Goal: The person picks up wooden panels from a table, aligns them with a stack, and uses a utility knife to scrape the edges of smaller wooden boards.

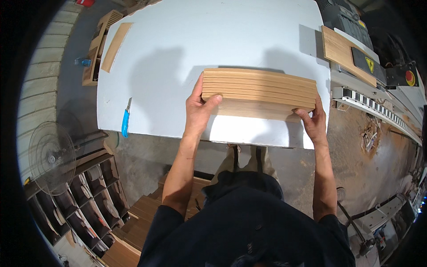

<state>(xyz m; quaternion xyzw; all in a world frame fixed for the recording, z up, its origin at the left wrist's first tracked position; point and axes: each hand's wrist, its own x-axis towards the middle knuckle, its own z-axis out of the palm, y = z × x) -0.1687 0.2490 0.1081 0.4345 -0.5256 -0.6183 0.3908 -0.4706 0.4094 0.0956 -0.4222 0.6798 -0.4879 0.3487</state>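
A stack of light wooden boards (262,86) is held between my two hands over the near right part of the white tabletop (187,26). Its layered edges face up toward me. My left hand (201,106) closes on the stack's left end, the thumb lying on the near edge. At the other end my right hand (313,120) grips the near right corner, fingers partly hidden behind the wood. Whether the stack touches the table I cannot tell. To the left, near the table's front edge, lies a blue utility knife (126,122) with its blade out.
A thin wooden strip (117,46) lies at the table's far left. On the right stands a machine with a red stop button (409,78) and a wooden board (344,55). A fan (52,159) and a compartment rack (84,200) stand at lower left, beside stacked wood (144,213).
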